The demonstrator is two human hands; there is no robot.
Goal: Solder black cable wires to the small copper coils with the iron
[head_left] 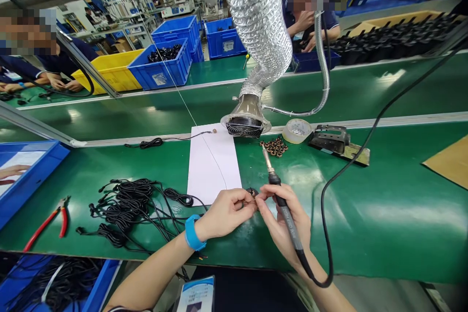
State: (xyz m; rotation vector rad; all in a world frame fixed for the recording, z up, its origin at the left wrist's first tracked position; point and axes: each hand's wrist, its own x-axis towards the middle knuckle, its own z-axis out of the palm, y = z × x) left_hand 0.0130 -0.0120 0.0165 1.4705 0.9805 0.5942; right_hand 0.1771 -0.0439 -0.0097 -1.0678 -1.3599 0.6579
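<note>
— Green-topped workbench (387, 226) fills the lower half of the frame, beneath a ribbed, silver foil duct (256, 14). Where is the work?

— At the frame's centre. The person's left hand (228, 212) makes a narrow pinch on a tiny coppery piece (255, 199), mostly hidden by the fingers, just beside a small dark round part (252, 192). The right hand (278, 235) grips a black-handled soldering iron (285, 209), its tip pointing up the frame, while its thumb and forefinger meet that same spot.

— What makes this step go well?

— Steady wrists and a firm, light pinch, probably. The hot tip should point clear of fingers, the tangled pile of black cables (126, 204) at lower left and the white paper sheet (204, 175).

— And the counts?

— One iron, one sheet, one pair of red-handled pliers (44, 226) at far left, one pale, round tape roll (298, 130) and one dark metal stand (329, 140) right of centre. Two coiled black cables (150, 143) lie beside the sheet. The pile, and the heap of tiny black-and-copper parts (275, 147) near the iron's tip, cannot be counted reliably.
</note>
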